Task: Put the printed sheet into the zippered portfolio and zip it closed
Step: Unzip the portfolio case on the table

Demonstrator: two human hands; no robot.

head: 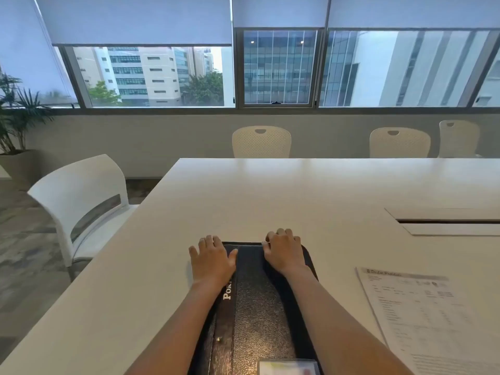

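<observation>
We rest our left hand (212,259) and right hand (284,253), each grip spread flat, on the closed portfolio (259,307); the printed sheet (422,318) lies on the counter (270,198) at three o'clock.

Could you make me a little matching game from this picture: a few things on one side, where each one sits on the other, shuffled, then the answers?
Things:
1. portfolio
2. printed sheet
3. left hand
4. potted plant

Places:
A. on the floor at the far left, by the window
B. flat on the table, to the right of the black case
C. resting on the far left corner of the black case
D. lying closed on the table, under both hands

Pairs: 1-D, 2-B, 3-C, 4-A
</observation>
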